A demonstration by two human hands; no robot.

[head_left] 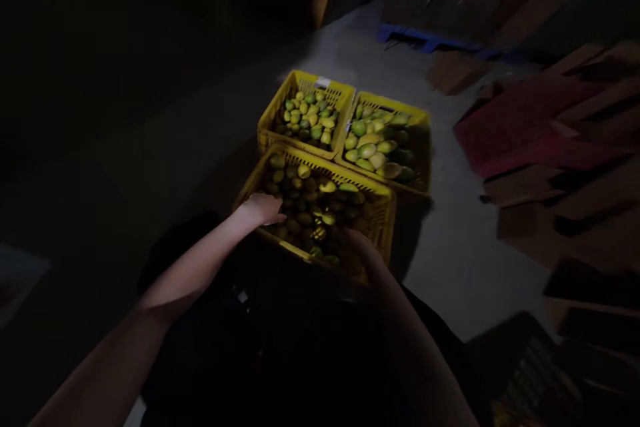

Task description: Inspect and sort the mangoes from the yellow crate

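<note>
Three yellow plastic crates of green and yellow oval fruit sit together on the floor. Over the left side of the front crate (295, 253) is my left hand (267, 209), its fingers reaching loosely inward above the fruit (304, 171), with nothing visible in them. Deep shadow covers my right hand (356, 239), which reaches into the right part of the same crate. Its fingers are too dark to make out. Behind stand the back left crate (265, 135), with smaller-looking fruit, and the back right crate (424, 147), with larger, longer fruit.
The place is dim, with grey concrete floor (465, 240) around the crates. Cardboard boxes (540, 227) and a red container (520, 123) lie to the right. A blue pallet (430, 40) bearing a load stands behind. A dark slatted crate (530, 367) is at lower right.
</note>
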